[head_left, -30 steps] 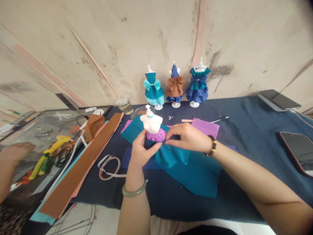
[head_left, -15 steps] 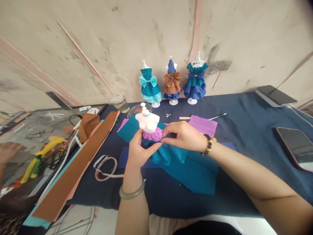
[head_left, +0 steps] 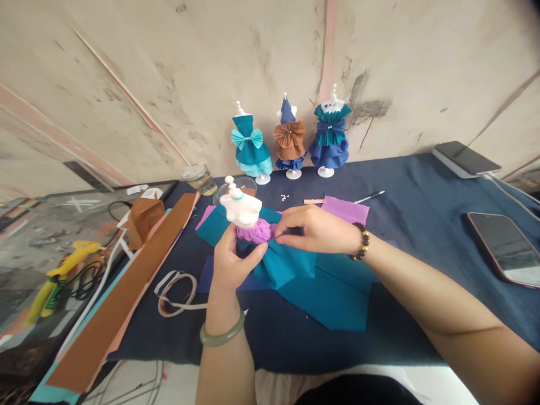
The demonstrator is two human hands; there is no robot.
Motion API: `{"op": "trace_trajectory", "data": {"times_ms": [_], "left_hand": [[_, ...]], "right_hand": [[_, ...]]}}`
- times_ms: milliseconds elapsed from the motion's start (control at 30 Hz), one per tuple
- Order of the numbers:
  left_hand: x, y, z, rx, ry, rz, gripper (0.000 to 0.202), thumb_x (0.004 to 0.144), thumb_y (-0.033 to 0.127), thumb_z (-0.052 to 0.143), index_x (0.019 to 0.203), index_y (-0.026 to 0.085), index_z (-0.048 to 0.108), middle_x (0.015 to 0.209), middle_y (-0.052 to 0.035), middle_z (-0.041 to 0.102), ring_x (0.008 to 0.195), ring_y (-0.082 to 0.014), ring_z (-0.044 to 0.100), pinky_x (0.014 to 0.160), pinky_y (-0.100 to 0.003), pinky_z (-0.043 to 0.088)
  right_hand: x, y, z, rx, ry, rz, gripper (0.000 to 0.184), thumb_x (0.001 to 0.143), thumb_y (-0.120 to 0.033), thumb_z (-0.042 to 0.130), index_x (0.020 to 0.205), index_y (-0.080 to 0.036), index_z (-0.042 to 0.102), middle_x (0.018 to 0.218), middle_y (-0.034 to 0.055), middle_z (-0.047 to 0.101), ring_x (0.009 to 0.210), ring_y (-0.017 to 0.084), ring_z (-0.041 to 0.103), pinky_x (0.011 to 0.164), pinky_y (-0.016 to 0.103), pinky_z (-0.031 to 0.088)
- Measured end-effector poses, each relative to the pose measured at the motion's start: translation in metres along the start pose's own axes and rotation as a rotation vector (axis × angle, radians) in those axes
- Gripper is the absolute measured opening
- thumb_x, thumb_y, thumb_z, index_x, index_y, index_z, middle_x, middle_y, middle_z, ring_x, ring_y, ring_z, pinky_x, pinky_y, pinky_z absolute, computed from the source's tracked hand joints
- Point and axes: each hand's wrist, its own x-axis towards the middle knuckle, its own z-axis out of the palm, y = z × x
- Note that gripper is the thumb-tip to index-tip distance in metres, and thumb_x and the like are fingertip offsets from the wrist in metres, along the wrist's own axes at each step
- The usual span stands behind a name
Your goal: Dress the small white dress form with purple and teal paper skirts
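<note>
A small white mannequin bust point(head_left: 240, 207) with a purple ruffle point(head_left: 253, 232) at its waist is held up over the dark blue cloth. My left hand point(head_left: 230, 261) grips it from below, fingers closed round a gathered teal fabric skirt point(head_left: 282, 264). My right hand point(head_left: 314, 229) pinches the top edge of that teal fabric against the waist. A flat teal sheet point(head_left: 337, 301) lies under both hands.
Three dressed mini mannequins point(head_left: 291, 140) stand by the wall. A purple sheet point(head_left: 346, 211), a pen point(head_left: 369, 197), a glass jar point(head_left: 198, 178), a brown strip point(head_left: 126, 298), a ribbon loop point(head_left: 175, 292), a yellow glue gun point(head_left: 59, 275), two phones point(head_left: 502, 247) and the dark blue tablecloth point(head_left: 426, 225) lie around.
The mannequin has tilted and shifted left with both hands still on it. The other person's hand at the far left is gone from view. The camera has drifted.
</note>
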Motion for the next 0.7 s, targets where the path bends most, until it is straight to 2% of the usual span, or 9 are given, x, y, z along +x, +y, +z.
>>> {"op": "trace_trajectory", "data": {"times_ms": [133,367,467,567,700], "left_hand": [[0.0,-0.001,-0.001,0.002,-0.022,-0.004,0.047,0.075,0.031,0.076,0.118,0.018,0.063,0.111,-0.0095,0.072,0.103,-0.0255,0.067,0.097,-0.04,0.052],[0.001,0.005,-0.002,-0.038,-0.057,-0.004,0.04,0.079,0.034,0.072,0.115,0.019,0.064,0.107,-0.0081,0.073,0.101,-0.0249,0.068,0.094,-0.038,0.053],[0.001,0.004,-0.002,-0.028,-0.059,-0.008,0.046,0.076,0.036,0.075,0.116,0.018,0.064,0.107,-0.0085,0.073,0.102,-0.0259,0.067,0.094,-0.039,0.053],[0.0,0.002,-0.001,0.005,-0.037,-0.017,0.053,0.071,0.035,0.079,0.118,0.018,0.063,0.107,-0.0087,0.072,0.102,-0.0262,0.067,0.095,-0.039,0.052],[-0.001,0.002,0.001,0.028,-0.014,-0.027,0.048,0.072,0.033,0.078,0.115,0.018,0.064,0.105,-0.0077,0.072,0.101,-0.0254,0.067,0.095,-0.038,0.052]], "right_hand": [[0.001,0.001,0.008,-0.012,0.039,-0.025,0.007,0.089,-0.018,0.064,0.089,-0.015,0.071,0.087,0.0049,0.072,0.078,0.014,0.064,0.073,0.026,0.049],[0.001,0.004,0.014,-0.04,0.085,-0.029,0.007,0.087,-0.021,0.068,0.085,-0.014,0.07,0.081,0.0043,0.069,0.071,0.013,0.061,0.067,0.024,0.046],[0.001,0.004,0.016,-0.061,0.102,-0.001,0.008,0.087,-0.022,0.068,0.084,-0.015,0.069,0.08,0.0036,0.068,0.07,0.013,0.06,0.066,0.024,0.044],[0.002,0.004,0.02,-0.097,0.128,0.036,0.011,0.085,-0.024,0.069,0.08,-0.015,0.068,0.077,0.0031,0.067,0.069,0.013,0.059,0.065,0.024,0.042],[0.002,0.005,0.02,-0.123,0.141,0.055,0.016,0.084,-0.028,0.072,0.079,-0.014,0.067,0.076,0.0041,0.068,0.069,0.013,0.059,0.065,0.024,0.043]]}}
